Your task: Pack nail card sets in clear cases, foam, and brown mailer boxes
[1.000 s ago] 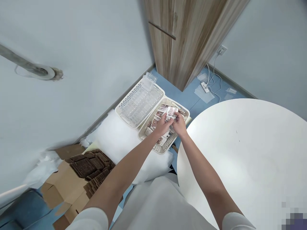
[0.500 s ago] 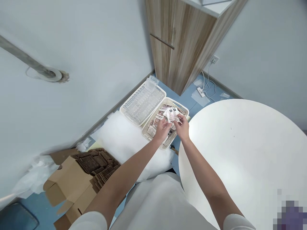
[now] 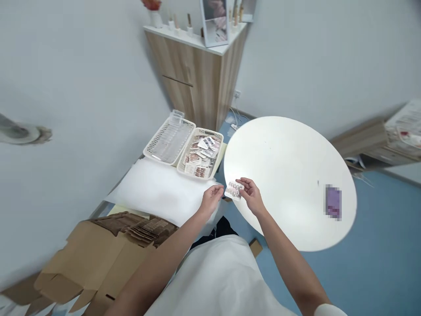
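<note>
My right hand [image 3: 252,197] grips a small clear-and-white card of press-on nails [image 3: 234,190] by its right edge, with rows of pale oval pieces facing up. The card is held over the gap at the left rim of the round white table [image 3: 289,153]. Just left of the card, my left hand [image 3: 211,201] has its fingers curled together, apart from the card, with nothing visible in them. Beyond it, a cream plastic basket [image 3: 200,177] holds a loose pile of similar cards [image 3: 200,156], some with reddish-brown nails.
A second cream basket [image 3: 154,153] with clear plastic cases stands beside the first. White foam sheeting [image 3: 148,188] lies in front. Brown cardboard boxes [image 3: 95,250] are at lower left. A wood-grain cabinet [image 3: 190,83] fills the corner. A blurred purple item [image 3: 333,202] lies on the table.
Both hands have drawn back from above the basket toward my body. The card is now in the right hand alone; the left has let go. The view has turned right.
</note>
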Available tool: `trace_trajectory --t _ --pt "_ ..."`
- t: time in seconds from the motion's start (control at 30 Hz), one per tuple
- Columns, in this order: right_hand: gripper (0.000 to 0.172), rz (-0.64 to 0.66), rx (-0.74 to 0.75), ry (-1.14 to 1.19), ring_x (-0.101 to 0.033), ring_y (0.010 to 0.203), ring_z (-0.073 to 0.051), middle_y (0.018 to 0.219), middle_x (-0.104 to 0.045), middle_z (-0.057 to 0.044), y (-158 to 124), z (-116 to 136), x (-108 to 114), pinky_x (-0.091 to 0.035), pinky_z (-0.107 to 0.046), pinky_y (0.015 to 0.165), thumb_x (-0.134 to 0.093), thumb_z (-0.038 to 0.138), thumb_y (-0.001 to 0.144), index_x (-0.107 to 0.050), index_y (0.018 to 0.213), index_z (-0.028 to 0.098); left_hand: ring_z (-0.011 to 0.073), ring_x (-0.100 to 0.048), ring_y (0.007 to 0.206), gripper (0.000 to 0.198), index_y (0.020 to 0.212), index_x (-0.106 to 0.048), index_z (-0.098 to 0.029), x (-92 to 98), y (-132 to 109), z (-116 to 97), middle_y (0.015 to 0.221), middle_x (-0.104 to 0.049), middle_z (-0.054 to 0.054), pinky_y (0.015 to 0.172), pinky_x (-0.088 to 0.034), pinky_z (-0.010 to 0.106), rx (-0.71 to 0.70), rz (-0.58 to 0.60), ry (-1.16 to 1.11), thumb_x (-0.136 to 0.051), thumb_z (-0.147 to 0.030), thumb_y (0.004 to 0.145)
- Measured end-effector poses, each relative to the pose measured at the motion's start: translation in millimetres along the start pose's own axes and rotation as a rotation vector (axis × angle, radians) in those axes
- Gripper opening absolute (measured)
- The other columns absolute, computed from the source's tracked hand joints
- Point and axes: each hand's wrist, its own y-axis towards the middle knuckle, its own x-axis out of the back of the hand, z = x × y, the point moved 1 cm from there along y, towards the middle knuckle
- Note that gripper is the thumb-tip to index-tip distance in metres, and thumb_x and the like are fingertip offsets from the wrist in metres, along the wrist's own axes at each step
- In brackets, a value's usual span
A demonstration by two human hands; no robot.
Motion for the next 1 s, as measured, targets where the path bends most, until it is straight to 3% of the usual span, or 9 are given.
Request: trace_trajectory --t 0.1,0.2,0.33,0.4,0.57,0.67,0.8,0.9,1.0 --pt "0.037 -0.047 0.010 0.002 -0.053 0.104 -0.020 0.116 -0.055 -0.009 -41 -7 22 -0.047 -0.032 0.071 -0.058 0.028 0.073 -0.046 0.108 0.025 0.0128 -0.056 0.069 0.030 0.087 -0.062 -0.016 -23.7 -21 16 0.076 -0.061 0.004 0.065 -0.042 0.026 0.019 0.178 0.050 -0.061 -0.039 0.068" --pt "0.040 -0.121 0.031 -0.002 -0.054 0.099 -0.019 0.118 -0.053 -0.010 -75 -13 40 -0.047 -0.030 0.068 -0.058 0.029 0.073 -0.044 0.110 0.026 0.0115 -0.055 0.064 0.026 0.080 -0.061 -0.015 -48.7 -39 30 0.070 -0.060 0.002 0.061 -0.042 0.025 0.055 0.268 0.069 -0.064 -0.038 0.066" --pt "0.052 -0.311 0.060 0.022 -0.056 0.077 -0.013 0.130 -0.041 -0.009 -109 -17 66 -0.048 -0.029 0.063 -0.060 0.031 0.070 -0.039 0.117 0.030 0.0098 -0.053 0.060 0.028 0.074 -0.059 -0.015 -78.9 -54 42 0.064 -0.058 0.000 0.060 -0.042 0.024 0.086 0.321 0.054 -0.066 -0.039 0.063" --pt "0.054 -0.396 0.056 0.038 -0.056 0.074 -0.011 0.125 -0.044 -0.009 -123 -19 80 -0.048 -0.031 0.067 -0.061 0.032 0.070 -0.039 0.119 0.029 0.0089 -0.053 0.058 0.029 0.075 -0.058 -0.015 -92.8 -55 46 0.063 -0.057 -0.001 0.061 -0.042 0.024 0.085 0.337 0.032 -0.068 -0.039 0.062" --pt "0.048 -0.386 -0.002 0.014 -0.056 0.072 -0.012 0.104 -0.055 -0.007 -145 -27 115 -0.046 -0.033 0.075 -0.061 0.035 0.070 -0.048 0.115 0.025 0.0075 -0.051 0.056 0.029 0.075 -0.058 -0.015 -124.2 -48 52 0.058 -0.055 -0.002 0.061 -0.042 0.023 0.058 0.360 0.062 -0.068 -0.039 0.061" --pt "0.052 -0.361 -0.003 -0.010 -0.055 0.071 -0.011 0.107 -0.055 -0.007 -143 -30 135 -0.046 -0.032 0.073 -0.062 0.036 0.069 -0.048 0.118 0.026 0.0076 -0.050 0.055 0.029 0.075 -0.059 -0.015 -139.4 -42 51 0.059 -0.055 -0.002 0.061 -0.042 0.024 0.026 0.359 0.120 -0.067 -0.039 0.063" --pt "0.049 -0.321 -0.013 -0.037 -0.054 0.075 -0.013 0.110 -0.055 -0.007 -119 -26 154 -0.046 -0.031 0.071 -0.060 0.039 0.070 -0.051 0.116 0.027 0.0101 -0.051 0.060 0.026 0.078 -0.063 -0.016 -153.2 -28 44 0.065 -0.058 0.000 0.065 -0.043 0.027 -0.053 0.393 0.286 -0.062 -0.039 0.067" --pt "0.034 -0.230 -0.082 -0.043 -0.055 0.073 -0.015 0.092 -0.062 -0.005 -92 -22 159 -0.045 -0.031 0.069 -0.060 0.041 0.069 -0.063 0.097 0.022 0.0132 -0.054 0.068 0.024 0.079 -0.065 -0.017 -156.9 -13 38 0.071 -0.061 0.003 0.070 -0.044 0.029 -0.096 0.411 0.385 -0.061 -0.038 0.068" --pt "0.025 -0.195 -0.180 0.045 -0.053 0.063 -0.013 0.071 -0.062 -0.002 -69 -24 157 -0.043 -0.029 0.061 -0.063 0.041 0.066 -0.064 0.078 0.019 0.0154 -0.057 0.077 0.027 0.084 -0.065 -0.017 -153.0 -3 39 0.081 -0.064 0.005 0.075 -0.044 0.030 -0.044 0.284 0.298 -0.062 -0.039 0.068"
